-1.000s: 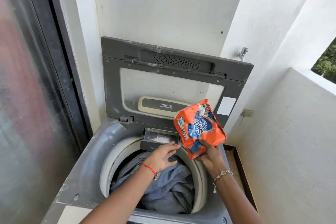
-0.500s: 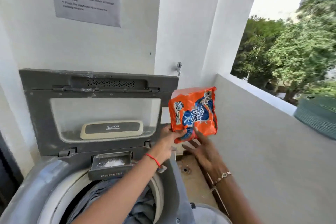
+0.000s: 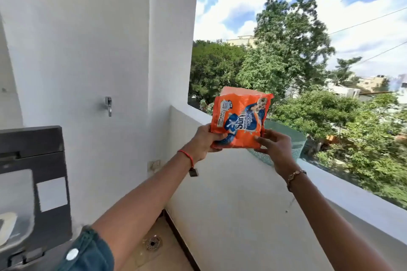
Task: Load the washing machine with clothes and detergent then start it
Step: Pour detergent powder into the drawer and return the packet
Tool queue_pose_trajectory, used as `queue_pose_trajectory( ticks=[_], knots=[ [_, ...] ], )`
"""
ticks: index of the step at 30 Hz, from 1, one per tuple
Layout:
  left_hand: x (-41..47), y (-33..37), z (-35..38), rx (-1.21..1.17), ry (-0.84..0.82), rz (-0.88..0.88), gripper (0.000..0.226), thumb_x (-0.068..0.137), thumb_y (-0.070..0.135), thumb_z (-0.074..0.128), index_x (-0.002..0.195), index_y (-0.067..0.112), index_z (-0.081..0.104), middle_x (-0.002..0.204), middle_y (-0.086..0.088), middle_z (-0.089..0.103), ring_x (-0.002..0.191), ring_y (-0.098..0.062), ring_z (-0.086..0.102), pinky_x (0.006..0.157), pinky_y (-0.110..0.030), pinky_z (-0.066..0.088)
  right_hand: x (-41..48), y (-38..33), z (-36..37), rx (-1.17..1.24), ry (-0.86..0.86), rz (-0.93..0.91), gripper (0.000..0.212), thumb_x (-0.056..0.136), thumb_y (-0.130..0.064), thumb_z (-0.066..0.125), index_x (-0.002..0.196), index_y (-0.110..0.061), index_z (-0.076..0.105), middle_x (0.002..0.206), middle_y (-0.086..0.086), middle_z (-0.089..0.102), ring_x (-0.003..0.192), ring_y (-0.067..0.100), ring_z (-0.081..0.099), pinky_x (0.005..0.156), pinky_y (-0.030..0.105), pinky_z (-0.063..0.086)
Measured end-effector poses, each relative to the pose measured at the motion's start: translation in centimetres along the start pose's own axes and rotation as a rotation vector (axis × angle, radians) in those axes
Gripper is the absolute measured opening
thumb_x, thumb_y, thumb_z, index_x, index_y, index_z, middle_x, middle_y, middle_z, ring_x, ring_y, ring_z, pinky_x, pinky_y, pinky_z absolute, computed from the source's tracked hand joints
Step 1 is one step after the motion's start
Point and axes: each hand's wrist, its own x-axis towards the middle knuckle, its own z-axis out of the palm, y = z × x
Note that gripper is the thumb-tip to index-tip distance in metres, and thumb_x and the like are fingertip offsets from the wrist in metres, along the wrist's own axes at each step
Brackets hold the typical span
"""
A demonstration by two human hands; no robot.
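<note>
An orange detergent packet (image 3: 240,116) with blue print is held upright in the air over the balcony parapet. My left hand (image 3: 204,142) grips its lower left corner. My right hand (image 3: 274,149) touches its lower right edge with the fingers spread on it. Only the raised grey lid of the washing machine (image 3: 37,182) shows, at the far left edge. The drum, the clothes and the detergent drawer are out of view.
A white parapet wall (image 3: 242,193) runs along the right, with its ledge (image 3: 352,196) and a teal basket (image 3: 286,138) behind the packet. A floor drain (image 3: 153,243) sits below. A tap (image 3: 108,105) and a wall socket (image 3: 155,164) are on the white wall.
The view has swung right and up, away from the machine. The packet has gone from over the drum to high above the parapet. My left hand has taken hold of it.
</note>
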Motion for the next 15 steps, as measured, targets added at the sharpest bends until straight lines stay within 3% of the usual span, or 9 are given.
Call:
queue_pose_trajectory(
  ticks=[3, 6, 9, 12, 15],
  knots=[
    [5.3, 0.9, 4.4, 0.048, -0.057, 0.029, 0.031, 0.087, 0.003, 0.061, 0.115, 0.013, 0.055, 0.093, 0.001, 0.063, 0.091, -0.021, 0.057, 0.087, -0.040, 0.040, 4.4, 0.1, -3.4, -0.085, 0.087, -0.052, 0.033, 0.081, 0.006, 0.063, 0.114, 0.007, 0.059, 0.098, 0.018, 0.065, 0.071, 0.025, 0.063, 0.054, 0.023, 0.056],
    [10.4, 1.0, 7.6, 0.024, -0.098, 0.086, 0.043, 0.085, -0.007, 0.059, 0.126, 0.004, 0.049, 0.121, -0.016, 0.061, 0.109, -0.031, 0.057, 0.083, -0.037, 0.049, 8.8, 0.3, -6.0, -0.169, 0.177, -0.095, 0.030, 0.082, 0.006, 0.062, 0.112, 0.005, 0.062, 0.100, 0.020, 0.066, 0.083, 0.029, 0.065, 0.060, 0.028, 0.058],
    [14.2, 0.0, 10.3, 0.030, -0.077, 0.120, 0.051, 0.083, -0.014, 0.056, 0.132, -0.005, 0.042, 0.132, -0.024, 0.052, 0.121, -0.036, 0.051, 0.095, -0.041, 0.048, 12.2, 1.6, -8.1, -0.288, 0.245, -0.140, 0.022, 0.081, 0.009, 0.061, 0.102, 0.007, 0.067, 0.098, 0.023, 0.069, 0.085, 0.034, 0.067, 0.074, 0.046, 0.058],
    [17.2, -2.1, 12.0, 0.076, -0.044, 0.097, 0.051, 0.080, -0.014, 0.060, 0.128, -0.003, 0.047, 0.129, -0.023, 0.055, 0.121, -0.037, 0.052, 0.099, -0.047, 0.046, 14.3, 3.5, -9.6, -0.410, 0.271, -0.112, 0.016, 0.080, 0.009, 0.059, 0.092, 0.010, 0.069, 0.088, 0.024, 0.070, 0.064, 0.020, 0.058, 0.057, 0.026, 0.050],
    [19.3, -4.1, 12.8, 0.155, 0.011, 0.098, 0.047, 0.078, -0.006, 0.068, 0.122, -0.001, 0.053, 0.123, -0.022, 0.060, 0.116, -0.036, 0.056, 0.099, -0.048, 0.046, 15.2, 5.0, -10.5, -0.502, 0.226, -0.030, 0.013, 0.079, 0.006, 0.056, 0.082, 0.010, 0.068, 0.077, 0.021, 0.069, 0.065, 0.019, 0.052, 0.058, 0.030, 0.039]
  ],
)
